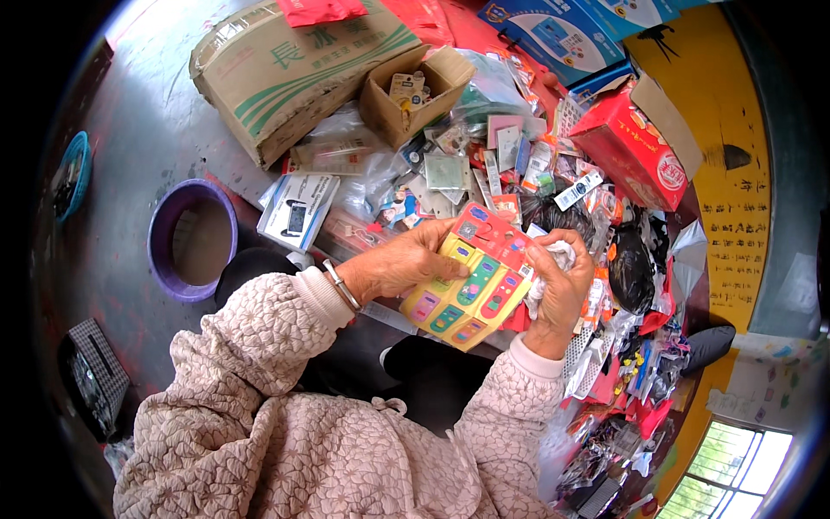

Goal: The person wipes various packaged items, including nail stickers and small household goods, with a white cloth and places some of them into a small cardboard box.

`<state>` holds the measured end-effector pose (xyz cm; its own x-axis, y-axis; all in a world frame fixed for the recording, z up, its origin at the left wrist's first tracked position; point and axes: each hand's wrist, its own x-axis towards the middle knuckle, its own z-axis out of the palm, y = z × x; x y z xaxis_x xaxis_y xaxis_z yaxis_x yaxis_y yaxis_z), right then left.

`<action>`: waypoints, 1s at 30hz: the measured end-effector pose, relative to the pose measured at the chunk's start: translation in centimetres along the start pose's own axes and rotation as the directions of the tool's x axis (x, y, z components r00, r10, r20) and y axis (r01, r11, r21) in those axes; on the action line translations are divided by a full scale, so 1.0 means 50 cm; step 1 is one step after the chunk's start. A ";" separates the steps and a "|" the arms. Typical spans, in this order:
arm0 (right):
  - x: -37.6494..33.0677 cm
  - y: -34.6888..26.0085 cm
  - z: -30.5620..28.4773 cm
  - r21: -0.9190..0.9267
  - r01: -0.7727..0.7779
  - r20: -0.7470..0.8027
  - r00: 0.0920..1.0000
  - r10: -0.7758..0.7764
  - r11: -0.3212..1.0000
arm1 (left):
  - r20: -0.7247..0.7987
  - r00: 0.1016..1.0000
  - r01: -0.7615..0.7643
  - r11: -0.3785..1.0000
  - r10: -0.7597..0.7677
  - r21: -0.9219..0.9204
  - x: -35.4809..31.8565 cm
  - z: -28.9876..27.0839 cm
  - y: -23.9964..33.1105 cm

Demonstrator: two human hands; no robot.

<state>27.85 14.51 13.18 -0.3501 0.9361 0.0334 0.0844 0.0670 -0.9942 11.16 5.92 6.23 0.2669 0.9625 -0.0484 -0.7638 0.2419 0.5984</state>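
Just 1 card [471, 290] up rn, my left hand [411, 262] pinching it, right hand [560, 294] too plus white wad [563, 255], loose pile [445, 173] seemingly left.

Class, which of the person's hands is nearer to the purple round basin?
Left. The left hand holds the left side of the red-yellow printed sheet, right of the basin; the right hand, at the sheet's right edge, is farther right.

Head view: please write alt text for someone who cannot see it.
A person's left hand and right hand hold a red and yellow card, with crumpled white material at the right. Beyond lies a heap of packages; left, a purple basin.
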 end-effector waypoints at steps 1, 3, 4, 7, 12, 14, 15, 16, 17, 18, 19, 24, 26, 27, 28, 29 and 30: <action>0.000 0.000 0.001 -0.002 0.002 -0.003 1.000 -0.002 1.000 | -0.009 1.000 0.000 1.000 0.000 0.003 0.000 0.001 0.001; -0.001 0.000 0.001 -0.005 0.007 -0.010 1.000 -0.007 1.000 | -0.022 1.000 0.005 1.000 -0.005 0.013 0.002 0.001 0.000; -0.002 0.002 0.000 -0.010 0.009 -0.013 1.000 -0.009 1.000 | -0.031 0.999 0.008 1.000 -0.008 0.017 0.003 0.002 -0.001; -0.001 0.007 -0.007 -0.039 0.034 -0.034 0.999 -0.035 0.999 | -0.079 0.997 0.011 1.000 -0.009 0.028 0.003 0.009 0.000; 0.012 0.005 -0.038 -0.007 0.121 -0.240 0.963 -0.119 0.993 | -0.057 0.998 0.012 0.999 -0.015 -0.041 0.006 -0.003 -0.011; 0.015 -0.003 -0.057 0.033 0.182 -0.351 0.923 -0.160 0.983 | -0.060 0.998 0.020 0.999 -0.022 -0.033 0.006 -0.006 -0.011; 0.009 -0.009 -0.061 -0.014 0.298 -0.344 0.895 -0.284 0.954 | -0.054 0.998 0.021 0.999 -0.023 -0.032 0.006 -0.007 -0.010; -0.007 -0.031 -0.042 -0.043 0.335 -0.320 0.888 -0.331 0.941 | -0.047 0.999 0.025 0.999 -0.027 -0.032 0.007 -0.008 -0.010; -0.024 -0.048 -0.016 -0.073 0.373 -0.296 0.878 -0.377 0.925 | -0.057 0.998 0.016 0.999 -0.019 -0.051 0.008 -0.005 -0.012; -0.032 -0.047 0.002 -0.215 0.480 -0.114 0.853 -0.510 0.851 | -0.067 0.998 0.008 0.998 -0.012 -0.069 0.010 -0.001 -0.012; -0.040 -0.049 0.019 -0.331 0.590 0.085 0.796 -0.599 0.737 | -0.073 0.997 0.001 0.996 -0.007 -0.086 0.012 0.005 -0.012; -0.025 -0.003 0.104 -0.707 0.660 0.504 0.723 -0.473 0.254 | 0.072 0.993 0.064 0.935 -0.094 0.348 0.010 -0.035 -0.020; -0.003 0.015 0.093 -0.738 0.612 0.358 0.712 -0.604 0.284 | 0.095 0.994 0.033 0.976 -0.054 0.215 -0.002 -0.002 -0.001; 0.011 0.023 0.078 -0.755 0.585 0.278 0.695 -0.663 0.296 | 0.092 0.993 0.049 0.978 -0.069 0.202 -0.002 -0.001 -0.004; 0.026 0.029 0.052 -0.771 0.499 0.196 0.777 -0.598 0.395 | 0.095 0.992 0.060 0.980 -0.079 0.190 -0.003 0.001 -0.006; 0.039 0.041 0.020 -0.772 0.405 0.117 0.848 -0.517 0.490 | 0.089 0.992 0.071 0.981 -0.088 0.178 -0.009 0.001 -0.009; 0.045 0.057 -0.025 -0.780 0.326 0.012 0.861 -0.508 0.534 | 0.078 0.992 0.077 0.975 -0.095 0.209 -0.006 -0.002 0.000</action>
<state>28.46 17.25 10.57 -0.3556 0.7677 0.5330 0.6583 0.6106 -0.4403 11.01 5.62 6.18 0.3838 0.9224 -0.0426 -0.6011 0.2845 0.7468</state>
